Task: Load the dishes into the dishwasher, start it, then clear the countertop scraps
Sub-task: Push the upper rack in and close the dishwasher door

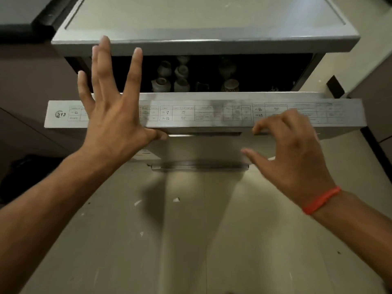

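The dishwasher door (201,113) stands nearly closed, its top edge with a printed program label facing me. Through the dark gap above it I see several cups and small bowls (169,80) upside down in the rack. My left hand (112,115) is spread flat, fingers straight, over the left part of the door's top edge, thumb at the edge's underside. My right hand (290,151) hovers at the door's right part with fingers loosely curled and holding nothing; whether it touches the door is unclear. A door handle bar (199,166) shows lower down.
The dishwasher's grey top panel (203,20) sits above the gap. Pale floor tiles (191,240) lie below with small white scraps (176,200). A dark bag-like object (25,172) is at the left. A cabinet front (379,107) stands at the right.
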{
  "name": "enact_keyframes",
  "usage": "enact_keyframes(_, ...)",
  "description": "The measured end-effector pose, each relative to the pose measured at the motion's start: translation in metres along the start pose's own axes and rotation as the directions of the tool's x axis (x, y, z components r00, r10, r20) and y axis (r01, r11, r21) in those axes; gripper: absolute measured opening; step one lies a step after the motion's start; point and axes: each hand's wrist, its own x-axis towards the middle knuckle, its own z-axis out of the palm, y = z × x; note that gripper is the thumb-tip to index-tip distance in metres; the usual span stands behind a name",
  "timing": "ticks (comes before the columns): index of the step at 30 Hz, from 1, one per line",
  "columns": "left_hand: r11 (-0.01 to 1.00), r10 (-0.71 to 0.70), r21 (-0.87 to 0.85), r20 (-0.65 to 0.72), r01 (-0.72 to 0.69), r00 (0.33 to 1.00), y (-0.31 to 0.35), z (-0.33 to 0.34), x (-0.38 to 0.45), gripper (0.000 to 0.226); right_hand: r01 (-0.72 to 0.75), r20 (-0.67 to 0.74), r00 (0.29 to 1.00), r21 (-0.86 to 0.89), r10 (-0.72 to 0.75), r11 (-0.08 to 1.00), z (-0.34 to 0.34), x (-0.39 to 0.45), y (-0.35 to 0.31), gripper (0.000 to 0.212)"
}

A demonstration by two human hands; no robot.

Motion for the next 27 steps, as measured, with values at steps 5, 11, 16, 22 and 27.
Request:
enact_keyframes(5, 0.999, 0.016, 0.026, 0.08, -0.018, 0.997, -0.009, -0.004, 0.027, 0.158, 0.015, -0.05, 0.999, -0.078, -0.019, 0.997, -0.015, 0.066, 0.008, 0.085)
enact_keyframes(11, 0.998, -0.002, 0.063, 0.093, -0.004, 0.996, -0.016, -0.001, 0.066, 0.158, 0.11, 0.271, 0.96, -0.125, -0.073, 0.986, -0.016, 0.122, 0.014, 0.127)
enact_keyframes(16, 0.995, 0.034, 0.084, 0.172, -0.049, 0.985, -0.023, 0.004, 0.102, 0.147, 0.142, 0.217, 0.971, -0.212, -0.095, 0.967, -0.006, 0.149, 0.026, 0.115)
enact_keyframes(22, 0.987, 0.141, 0.049, 0.184, -0.152, 0.973, -0.035, 0.007, 0.123, 0.13, 0.162, 0.138, 0.981, -0.21, -0.135, 0.964, -0.003, 0.168, 0.034, 0.104)
enact_keyframes(27, 0.984, 0.169, 0.033, 0.11, -0.174, 0.979, -0.037, 0.011, 0.122, 0.115, 0.139, 0.09, 0.988, -0.146, -0.127, 0.979, -0.003, 0.173, 0.033, 0.1)
